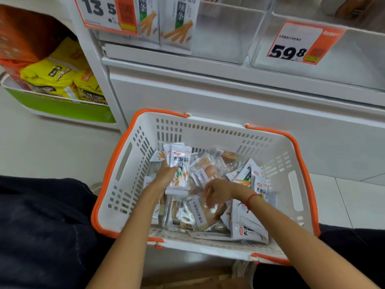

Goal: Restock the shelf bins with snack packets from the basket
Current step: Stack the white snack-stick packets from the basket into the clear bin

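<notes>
Presently, the left hand (166,174) grips a small stack of white snack packets (180,170) near the far-left corner of the white plastic basket with orange rim (116,163). The right hand (216,192), fingers loosely curled, blurred, hovers over a clear-fronted packet (200,213) toward the near wall; whether it grips cannot be told. Clear shelf bins (227,32) stand above.

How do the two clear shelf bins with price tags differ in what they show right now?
The left bin holds white snack packets standing at its front; the right bin looks almost empty there. The left bin's tag reads 13.5, the right bin's tag 59.8. Both are clear plastic with orange-edged tags.
</notes>
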{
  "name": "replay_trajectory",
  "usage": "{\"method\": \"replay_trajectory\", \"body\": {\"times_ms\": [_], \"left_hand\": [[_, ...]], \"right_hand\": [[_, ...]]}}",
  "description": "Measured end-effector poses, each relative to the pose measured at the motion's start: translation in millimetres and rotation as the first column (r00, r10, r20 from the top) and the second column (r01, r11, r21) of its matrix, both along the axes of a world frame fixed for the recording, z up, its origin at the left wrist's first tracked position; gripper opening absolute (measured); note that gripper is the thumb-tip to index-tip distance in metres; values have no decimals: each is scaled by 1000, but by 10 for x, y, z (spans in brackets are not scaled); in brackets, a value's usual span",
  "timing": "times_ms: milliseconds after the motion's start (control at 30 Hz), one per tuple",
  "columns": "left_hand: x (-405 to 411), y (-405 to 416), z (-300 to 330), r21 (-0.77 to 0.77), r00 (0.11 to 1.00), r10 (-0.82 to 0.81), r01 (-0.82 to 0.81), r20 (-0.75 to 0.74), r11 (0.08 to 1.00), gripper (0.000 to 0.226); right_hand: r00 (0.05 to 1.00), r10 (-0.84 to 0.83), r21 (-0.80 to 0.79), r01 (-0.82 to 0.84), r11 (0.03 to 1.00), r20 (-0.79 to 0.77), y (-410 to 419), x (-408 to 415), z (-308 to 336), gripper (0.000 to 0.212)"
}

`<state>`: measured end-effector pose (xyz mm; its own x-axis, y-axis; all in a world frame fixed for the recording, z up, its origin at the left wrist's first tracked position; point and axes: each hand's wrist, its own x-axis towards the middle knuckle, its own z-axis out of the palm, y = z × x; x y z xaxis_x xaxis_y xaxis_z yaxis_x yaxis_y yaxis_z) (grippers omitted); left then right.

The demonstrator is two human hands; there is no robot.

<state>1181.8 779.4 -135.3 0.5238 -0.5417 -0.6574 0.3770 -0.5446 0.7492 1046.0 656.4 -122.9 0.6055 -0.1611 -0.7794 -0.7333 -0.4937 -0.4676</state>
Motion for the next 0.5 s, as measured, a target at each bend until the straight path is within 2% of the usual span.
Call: {"method": "replay_trajectory", "body": {"times_ms": [67,133,200,267,333,400,500], "left_hand": [[80,-14,-67,-9,997,80,-80,-7,997,63],[106,-50,-76,-37,989,146,-147,-13,989,56],[88,-76,-70,-51,978,207,-207,-3,977,44],[65,-76,-90,-55,976,217,-217,-10,975,37],[24,-67,-84,-68,978,206,-207,-29,976,32],[3,-60,-104,-92,978,206,-209,-43,974,32],[-18,-60,-119,-91,973,233,-231,6,969,34]], "right_hand": [[901,371,99,-358,929,-226,71,-44,-42,35],[814,489,135,-471,872,-314,149,-117,-204,30],[829,449,18,-470,882,-333,217,-191,-283,23],[822,470,-65,-514,855,-320,226,-250,-261,44],[796,536,-85,-577,812,-283,229,-291,-202,50],[837,509,-44,-527,849,-200,197,-299,-207,40],[944,323,82,-318,945,-61,12,-267,-153,26]]}}
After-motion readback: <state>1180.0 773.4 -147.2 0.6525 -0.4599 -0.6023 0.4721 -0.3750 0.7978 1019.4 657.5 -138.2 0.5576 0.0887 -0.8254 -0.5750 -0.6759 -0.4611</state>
